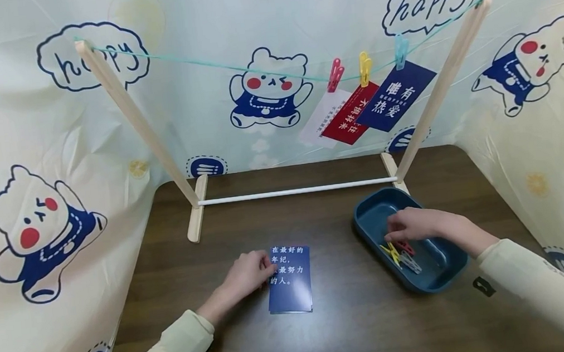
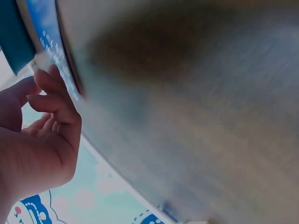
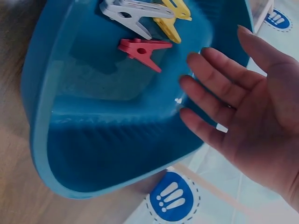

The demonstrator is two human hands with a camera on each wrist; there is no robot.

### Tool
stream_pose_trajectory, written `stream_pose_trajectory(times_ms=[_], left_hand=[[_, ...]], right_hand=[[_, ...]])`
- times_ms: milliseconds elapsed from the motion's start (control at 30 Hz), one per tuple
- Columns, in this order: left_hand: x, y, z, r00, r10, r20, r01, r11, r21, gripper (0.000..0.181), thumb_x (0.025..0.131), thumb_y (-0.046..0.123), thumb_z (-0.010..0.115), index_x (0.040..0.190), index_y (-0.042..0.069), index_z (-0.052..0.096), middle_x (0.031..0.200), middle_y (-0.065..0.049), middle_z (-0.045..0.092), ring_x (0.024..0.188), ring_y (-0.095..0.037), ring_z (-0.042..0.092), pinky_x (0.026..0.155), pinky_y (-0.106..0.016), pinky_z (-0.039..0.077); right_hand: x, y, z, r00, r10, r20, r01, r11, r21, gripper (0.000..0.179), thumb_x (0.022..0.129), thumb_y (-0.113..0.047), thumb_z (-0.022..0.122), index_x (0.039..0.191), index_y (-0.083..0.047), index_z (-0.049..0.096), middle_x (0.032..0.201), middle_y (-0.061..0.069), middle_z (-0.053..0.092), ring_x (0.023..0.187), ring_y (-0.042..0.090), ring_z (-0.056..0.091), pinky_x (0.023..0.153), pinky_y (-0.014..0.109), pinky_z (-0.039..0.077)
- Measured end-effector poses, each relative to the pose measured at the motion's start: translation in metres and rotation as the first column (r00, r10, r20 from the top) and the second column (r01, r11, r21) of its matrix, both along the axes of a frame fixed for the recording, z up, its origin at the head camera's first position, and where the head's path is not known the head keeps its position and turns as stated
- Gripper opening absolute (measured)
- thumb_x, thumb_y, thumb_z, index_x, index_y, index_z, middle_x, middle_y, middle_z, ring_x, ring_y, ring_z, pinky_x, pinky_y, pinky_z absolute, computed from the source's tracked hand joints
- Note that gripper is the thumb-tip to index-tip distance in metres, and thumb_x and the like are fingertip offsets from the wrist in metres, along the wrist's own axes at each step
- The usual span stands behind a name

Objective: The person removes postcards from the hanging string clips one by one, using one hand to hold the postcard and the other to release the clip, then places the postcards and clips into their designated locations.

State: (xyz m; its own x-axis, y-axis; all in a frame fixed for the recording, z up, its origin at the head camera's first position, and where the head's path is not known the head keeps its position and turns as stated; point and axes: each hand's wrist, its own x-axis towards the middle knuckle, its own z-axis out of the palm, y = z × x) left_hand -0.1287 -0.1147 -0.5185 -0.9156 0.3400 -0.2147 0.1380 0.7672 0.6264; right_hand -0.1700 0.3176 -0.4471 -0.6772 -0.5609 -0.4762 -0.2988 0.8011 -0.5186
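Observation:
My left hand is at the left edge of a blue card with white writing, its thumb tip overlapping the card in the head view. The card lies on the table, with another edge peeking out beneath it. The left wrist view shows loosely bent fingers close by the card. My right hand hovers over a dark blue plastic tray, fingers spread and slightly bent in the right wrist view, holding nothing. Below it in the tray lie a yellow clothespin, a red clothespin and grey clothespins.
Behind stands a wooden frame with a green string across its top. At the right, pink, yellow and light blue clothespins hold a white card, a red card and a blue card. A white rod joins the feet.

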Motion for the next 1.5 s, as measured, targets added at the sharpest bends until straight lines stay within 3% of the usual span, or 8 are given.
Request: stream_pose_trajectory(times_ms=[133,300,567,833,1067,1233,1400,1500], left_hand=[[-0.012,0.005,0.009,0.998,0.036,-0.045,-0.033,0.998,0.049,0.013,0.097,0.019,0.074,0.094,0.009,0.067,0.067,0.004,0.062,0.053,-0.011,0.057,0.05,-0.028,0.046],[-0.033,0.013,0.027,0.99,0.043,-0.134,-0.023,0.989,0.148,0.022,0.098,0.019,0.074,0.112,0.004,0.067,0.083,0.0,0.069,0.067,-0.012,0.059,0.059,-0.028,0.05],[-0.073,0.033,0.056,0.957,0.014,-0.288,0.099,0.922,0.375,0.021,0.1,0.016,0.072,0.116,0.004,0.068,0.1,-0.007,0.073,0.079,-0.015,0.065,0.071,-0.029,0.055],[-0.113,0.054,0.083,0.926,0.042,-0.374,0.162,0.852,0.497,0.02,0.1,0.015,0.071,0.117,0.004,0.069,0.104,-0.007,0.071,0.082,-0.021,0.065,0.068,-0.026,0.053],[-0.142,0.071,0.105,0.924,0.126,-0.36,0.136,0.772,0.62,0.026,0.101,0.019,0.071,0.123,0.006,0.069,0.119,-0.011,0.069,0.081,-0.034,0.067,0.065,-0.023,0.052],[-0.157,0.083,0.116,0.92,0.15,-0.362,0.121,0.769,0.627,0.033,0.101,0.021,0.071,0.131,0.009,0.068,0.128,-0.01,0.067,0.077,-0.023,0.067,0.063,-0.025,0.054],[-0.168,0.094,0.121,0.923,0.149,-0.356,0.118,0.769,0.629,0.037,0.102,0.023,0.07,0.137,0.011,0.066,0.135,-0.012,0.064,0.075,-0.02,0.067,0.064,-0.028,0.058],[-0.172,0.099,0.121,0.925,0.141,-0.354,0.124,0.766,0.63,0.038,0.102,0.023,0.07,0.138,0.01,0.066,0.136,-0.011,0.065,0.074,-0.02,0.067,0.064,-0.026,0.058]], right_hand=[[-0.002,0.002,0.008,0.998,0.005,-0.057,-0.01,0.996,-0.087,0.018,0.104,-0.028,0.066,0.104,-0.011,0.069,0.088,0.002,0.069,0.073,0.02,0.065,0.065,0.026,0.054],[-0.006,0.0,0.033,0.991,-0.019,-0.13,-0.004,0.985,-0.171,0.02,0.104,-0.027,0.066,0.111,-0.01,0.07,0.092,-0.004,0.069,0.076,0.015,0.065,0.069,0.027,0.057],[-0.013,-0.01,0.102,0.935,-0.102,-0.34,0.019,0.97,-0.24,0.015,0.102,-0.022,0.069,0.116,-0.015,0.072,0.102,-0.001,0.073,0.082,0.017,0.067,0.072,0.028,0.059],[-0.029,-0.025,0.166,0.815,-0.085,-0.573,-0.075,0.966,-0.249,0.014,0.101,-0.014,0.07,0.114,-0.016,0.074,0.106,-0.005,0.074,0.091,0.011,0.066,0.079,0.024,0.057],[-0.045,-0.044,0.207,0.685,-0.086,-0.724,-0.113,0.968,-0.222,0.018,0.096,-0.011,0.074,0.114,-0.008,0.073,0.113,0.006,0.075,0.104,0.02,0.068,0.085,0.029,0.057],[-0.057,-0.058,0.232,0.616,-0.074,-0.784,-0.122,0.975,-0.188,0.022,0.098,-0.013,0.072,0.117,-0.003,0.07,0.116,0.013,0.074,0.109,0.026,0.066,0.088,0.047,0.058],[-0.074,-0.073,0.249,0.577,-0.066,-0.814,-0.099,0.984,-0.15,0.025,0.1,-0.019,0.071,0.119,-0.002,0.069,0.121,0.014,0.071,0.114,0.027,0.059,0.094,0.048,0.054],[-0.087,-0.081,0.256,0.572,-0.068,-0.818,-0.059,0.991,-0.124,0.033,0.1,-0.024,0.071,0.125,-0.003,0.068,0.13,0.015,0.069,0.125,0.03,0.051,0.106,0.05,0.047]])
